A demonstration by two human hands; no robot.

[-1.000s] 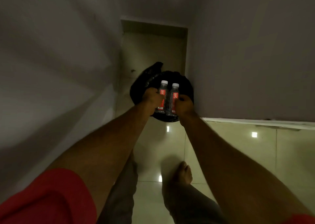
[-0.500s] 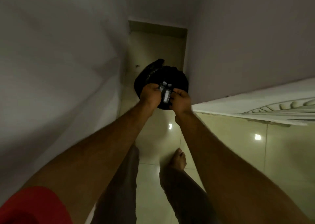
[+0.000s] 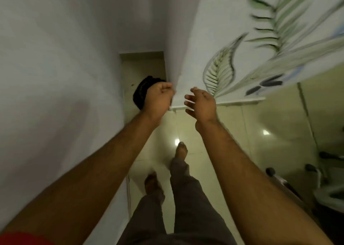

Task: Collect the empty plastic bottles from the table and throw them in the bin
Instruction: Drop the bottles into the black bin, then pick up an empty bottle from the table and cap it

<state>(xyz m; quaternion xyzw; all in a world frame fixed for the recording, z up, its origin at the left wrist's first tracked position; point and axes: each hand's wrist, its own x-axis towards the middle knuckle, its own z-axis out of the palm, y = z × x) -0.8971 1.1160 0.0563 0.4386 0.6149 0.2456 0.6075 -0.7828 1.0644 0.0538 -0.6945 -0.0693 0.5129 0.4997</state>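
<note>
A person's left hand (image 3: 160,99), fingers curled on nothing, overlaps the black-lined bin (image 3: 141,92) (half hidden, in the floor corner). The right hand (image 3: 202,103) spreads its fingers beside a leaf-printed cloth (image 3: 242,40).

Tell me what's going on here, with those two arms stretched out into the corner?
A person stands barefoot on a tiled floor, reaching both arms toward a bin lined with a black bag in a narrow corner. Neither hand holds anything: the left hand is curled into a fist, and the right hand has its fingers spread. The bin is mostly hidden behind the left hand and a leaf-print cloth. No bottles are in view.
</note>
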